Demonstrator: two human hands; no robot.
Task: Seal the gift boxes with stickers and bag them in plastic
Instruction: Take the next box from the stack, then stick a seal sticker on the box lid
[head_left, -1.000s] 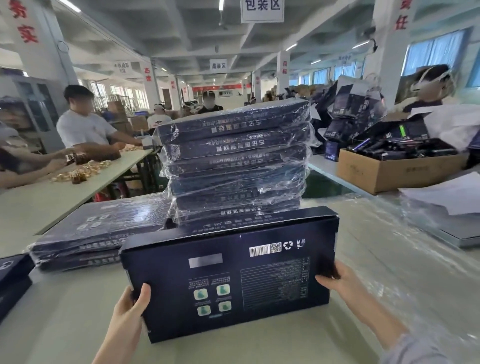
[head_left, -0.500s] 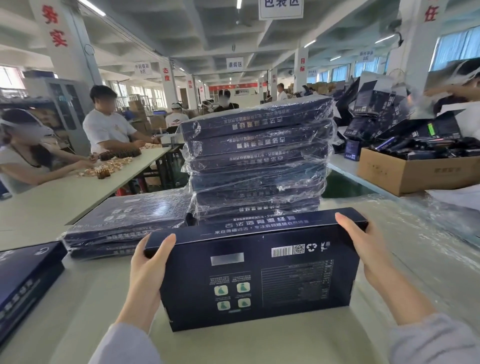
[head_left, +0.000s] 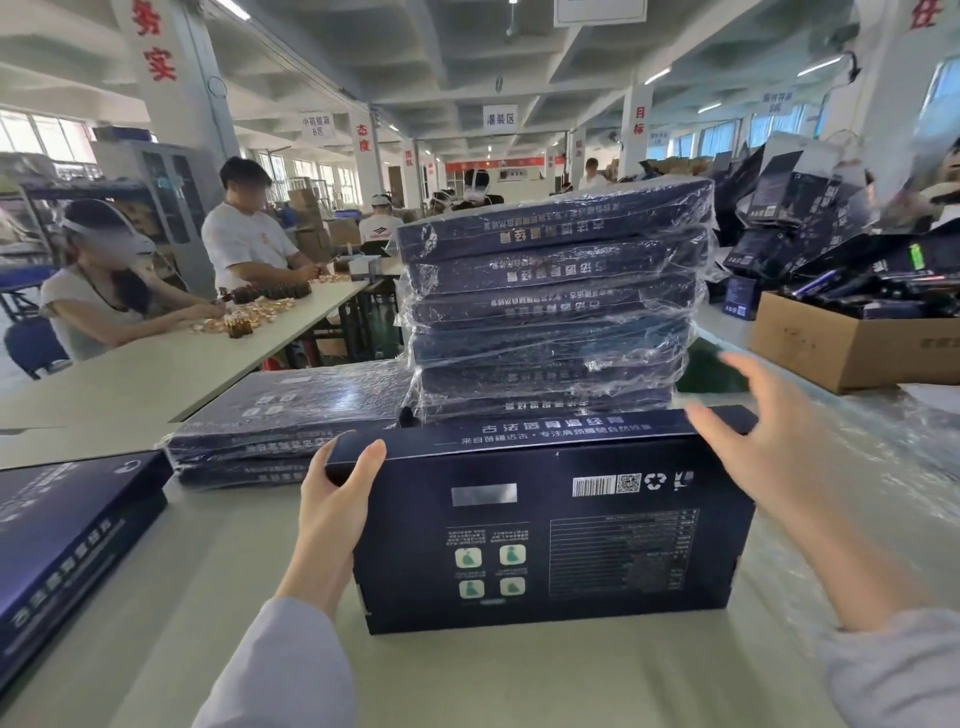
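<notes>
The gift box (head_left: 556, 525) stands on edge on the table (head_left: 519, 675) — stiff card, probably light. My left hand (head_left: 332, 514) pinches its top-left corner; my right hand (head_left: 763, 457) hovers, fingers spread — best gripped by its ends.

At the centre of the frame we see a gift box (head_left: 550, 525) standing on its long edge on the table (head_left: 467, 675). Our left hand (head_left: 332, 514) sits at its upper left corner; our right hand (head_left: 763, 457) is at its upper right corner. Directly behind the box rises a stack of bagged boxes (head_left: 556, 306). To the left of that stack lies a lower pile of bagged boxes (head_left: 280, 421). Another box (head_left: 67, 545) lies at the left edge. A cardboard carton (head_left: 852, 343) sits at the right, behind plastic film (head_left: 914, 436).
</notes>
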